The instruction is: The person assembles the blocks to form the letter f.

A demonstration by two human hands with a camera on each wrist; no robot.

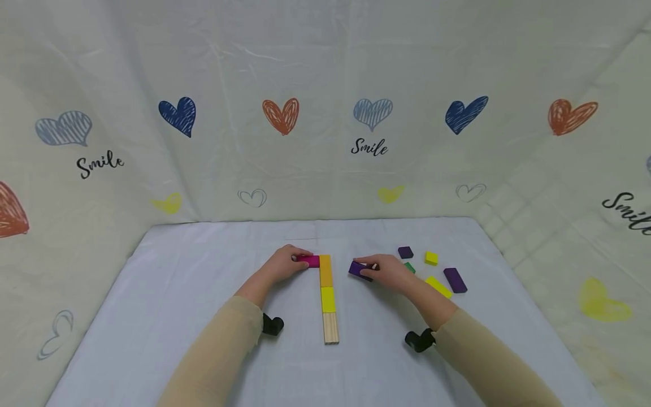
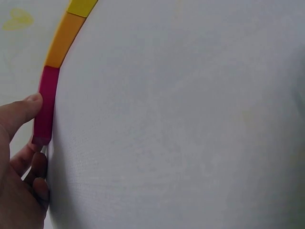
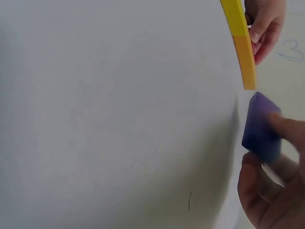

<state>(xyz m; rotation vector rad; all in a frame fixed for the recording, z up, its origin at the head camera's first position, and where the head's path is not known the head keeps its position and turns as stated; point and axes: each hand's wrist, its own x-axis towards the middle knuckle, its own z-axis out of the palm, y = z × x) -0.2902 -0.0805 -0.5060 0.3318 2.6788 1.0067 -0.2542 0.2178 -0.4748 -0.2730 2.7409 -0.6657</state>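
A row of blocks (image 1: 328,298) lies mid-table (image 1: 152,316); loose blocks (image 1: 442,271) lie right of it, behind.

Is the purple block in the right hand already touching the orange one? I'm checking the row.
No, the purple block in the right hand sits apart from the orange block.

At the left edge, the left hand (image 2: 16,157) holds a magenta block (image 2: 45,105), the thumb (image 2: 24,110) pressed to one long side and curled fingers (image 2: 38,176) at its near end. The block lies flat on a pale cloth (image 2: 181,124). Its far end touches an orange block (image 2: 64,39), and beyond that a yellow block (image 2: 82,6) touches the orange one, so the three form one line running up to the top edge.
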